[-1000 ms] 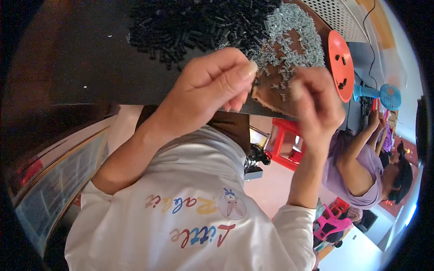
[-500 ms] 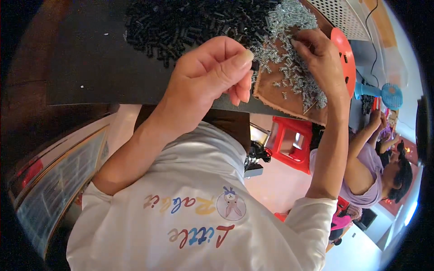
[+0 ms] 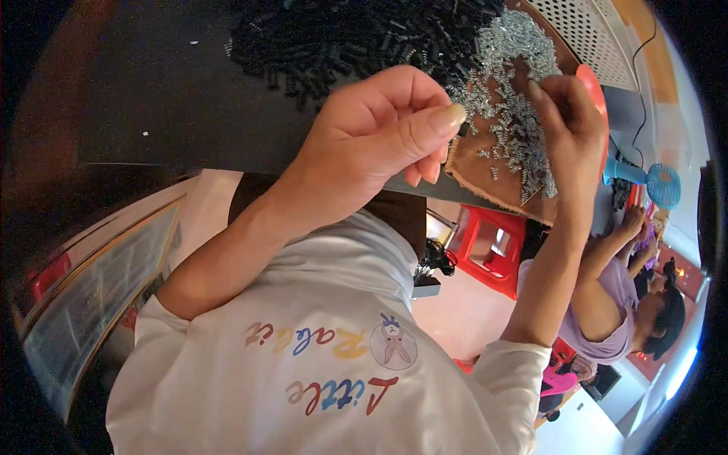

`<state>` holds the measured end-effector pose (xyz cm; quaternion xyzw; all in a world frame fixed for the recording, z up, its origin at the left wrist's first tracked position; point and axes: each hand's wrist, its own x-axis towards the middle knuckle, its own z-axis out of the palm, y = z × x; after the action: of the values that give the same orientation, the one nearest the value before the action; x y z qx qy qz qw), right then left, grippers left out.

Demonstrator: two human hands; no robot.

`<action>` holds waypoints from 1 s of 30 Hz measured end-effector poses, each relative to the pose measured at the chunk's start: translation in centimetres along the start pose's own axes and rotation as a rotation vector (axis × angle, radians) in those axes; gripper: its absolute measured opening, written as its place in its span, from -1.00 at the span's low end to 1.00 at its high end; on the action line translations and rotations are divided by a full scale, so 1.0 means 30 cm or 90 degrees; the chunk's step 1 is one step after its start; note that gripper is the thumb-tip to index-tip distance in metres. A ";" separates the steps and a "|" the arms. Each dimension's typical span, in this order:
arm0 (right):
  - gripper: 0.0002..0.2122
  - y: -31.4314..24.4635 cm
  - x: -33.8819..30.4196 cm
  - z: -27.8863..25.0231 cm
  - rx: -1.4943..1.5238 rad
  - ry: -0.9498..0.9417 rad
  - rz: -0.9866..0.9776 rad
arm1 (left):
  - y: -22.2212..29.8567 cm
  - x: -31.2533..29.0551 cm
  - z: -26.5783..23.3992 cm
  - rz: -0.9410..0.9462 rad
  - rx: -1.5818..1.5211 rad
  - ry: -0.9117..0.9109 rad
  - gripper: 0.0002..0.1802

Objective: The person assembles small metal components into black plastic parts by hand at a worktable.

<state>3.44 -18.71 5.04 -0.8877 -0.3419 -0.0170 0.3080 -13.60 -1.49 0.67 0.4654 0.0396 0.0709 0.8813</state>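
Observation:
My left hand [image 3: 379,144] is closed in a pinch over the table's near edge. A small black tube [image 3: 462,130] peeks out beside its thumb tip, mostly hidden by the fingers. My right hand [image 3: 575,125] is held over the right side of a heap of small metal springs [image 3: 517,42], thumb and fingers pinched together. Whatever lies between those fingertips is too small to make out. The springs spread across a brown cardboard sheet [image 3: 472,155]. Left of them, beyond my left hand, lies a large pile of short black tubes [image 3: 341,45].
A red round dish [image 3: 591,78] sits behind my right hand, near a white perforated panel [image 3: 580,30]. A small blue fan [image 3: 662,186] stands at the right. Below the dark table [image 3: 174,98] is a red stool [image 3: 491,243]. Another person [image 3: 614,303] sits at the right.
My right hand has drawn back from the springs, toward me and to the right. My left hand, still pinched, has shifted slightly right. The whole view has also shifted a little.

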 end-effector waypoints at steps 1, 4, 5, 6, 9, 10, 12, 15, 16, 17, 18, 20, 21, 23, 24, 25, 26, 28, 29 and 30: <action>-0.88 -0.038 -0.021 -0.009 0.001 -0.002 -0.002 | -0.002 0.003 -0.004 0.001 0.000 0.003 -0.81; -0.89 -0.150 -0.082 0.005 0.285 -0.029 -0.049 | -0.008 0.003 -0.010 0.008 0.003 -0.004 -0.81; -0.88 -0.177 -0.095 0.019 0.353 -0.052 -0.110 | -0.011 0.001 -0.013 0.010 0.002 -0.004 -0.81; -0.92 -0.195 -0.105 0.020 0.329 -0.103 -0.164 | -0.012 0.000 -0.013 0.012 0.000 -0.007 -0.81; -0.89 -0.223 -0.112 0.036 0.363 -0.151 -0.190 | -0.010 -0.003 -0.011 0.014 -0.010 -0.033 -0.81; -0.89 -0.230 -0.115 0.037 0.363 -0.150 -0.192 | -0.010 -0.005 -0.011 0.016 -0.009 -0.033 -0.81; -0.89 -0.247 -0.120 0.038 0.357 -0.163 -0.134 | -0.010 -0.009 -0.011 0.006 0.008 -0.042 -0.81; -0.89 -0.248 -0.123 0.038 0.345 -0.156 -0.147 | -0.001 -0.014 -0.008 -0.003 0.033 -0.036 -0.80; -0.89 -0.250 -0.126 0.038 0.345 -0.156 -0.148 | 0.001 -0.015 -0.007 -0.002 0.033 -0.036 -0.80; -0.89 -0.252 -0.129 0.037 0.303 -0.130 -0.196 | 0.001 -0.015 -0.007 0.002 0.035 -0.045 -0.80; -0.89 -0.254 -0.132 0.038 0.261 -0.104 -0.244 | 0.001 -0.016 -0.007 0.006 0.037 -0.053 -0.79; -0.90 -0.267 -0.144 0.047 0.223 -0.073 -0.263 | -0.004 -0.017 -0.007 0.006 0.036 -0.044 -0.79; -0.90 -0.272 -0.147 0.052 0.184 -0.040 -0.282 | -0.005 -0.016 -0.007 0.007 0.035 -0.037 -0.79; -0.89 -0.274 -0.152 0.067 0.168 -0.016 -0.296 | 0.001 -0.013 -0.009 0.009 0.038 -0.045 -0.78; -0.88 -0.274 -0.154 0.074 0.153 0.007 -0.309 | 0.003 -0.013 -0.010 0.010 0.041 -0.054 -0.77; -0.88 -0.276 -0.155 0.079 0.154 0.005 -0.312 | 0.004 -0.013 -0.010 0.012 0.041 -0.051 -0.77; -0.87 -0.279 -0.157 0.084 0.143 0.021 -0.317 | 0.004 -0.013 -0.010 0.011 0.036 -0.050 -0.77; -0.86 -0.283 -0.162 0.093 0.133 0.038 -0.327 | 0.010 -0.013 -0.012 0.013 0.033 -0.047 -0.77; -0.85 -0.281 -0.167 0.092 0.160 0.026 -0.285 | 0.016 -0.014 -0.010 0.005 0.034 -0.062 -0.77; -0.85 -0.274 -0.171 0.095 0.188 0.014 -0.243 | 0.021 -0.016 -0.010 -0.002 0.036 -0.075 -0.76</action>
<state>-6.08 -15.43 5.91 -0.7521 -0.4988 -0.0344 0.4295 -14.17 -0.98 1.03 0.4932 -0.0098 0.0405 0.8689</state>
